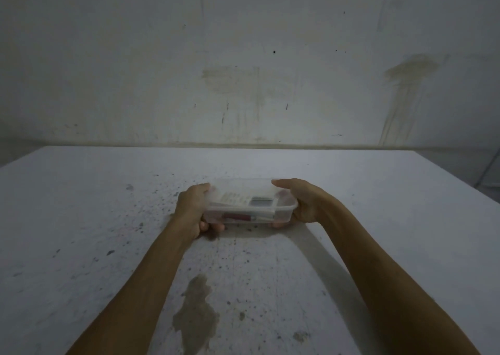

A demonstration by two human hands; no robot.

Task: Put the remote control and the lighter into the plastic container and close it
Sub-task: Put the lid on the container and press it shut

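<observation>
So both hands are clamped on the plastic container (250, 205), one at each short end, and it sits roughly mid-table on the white table (81, 219). The left hand (193, 211) wraps the left end with the thumb lying up on top of the lid (240, 189) and the fingers curled under the near bottom corner; the right hand (296, 204) mirrors that on the other end, thumb over the top edge, fingertips just peeking out below. That grip makes sense to me as a squeeze: thumbs pushing down, fingers pushing up, so the lid seats on the rim at both ends at once instead of popping up on one side. Through the cloudy plastic you can make out the remote control (243, 201), a pale flat slab with a darker patch at its right end, and along the near wall a reddish stick that I take to be the lighter (239, 216). So both items look to be inside already and it's really just the closing left. Can't tell whether the lid has fully snapped down or whether the box is resting on the table or lifted a bit. There's a brownish stain (196, 314) on the tabletop closer to the camera, well clear of everything.
</observation>
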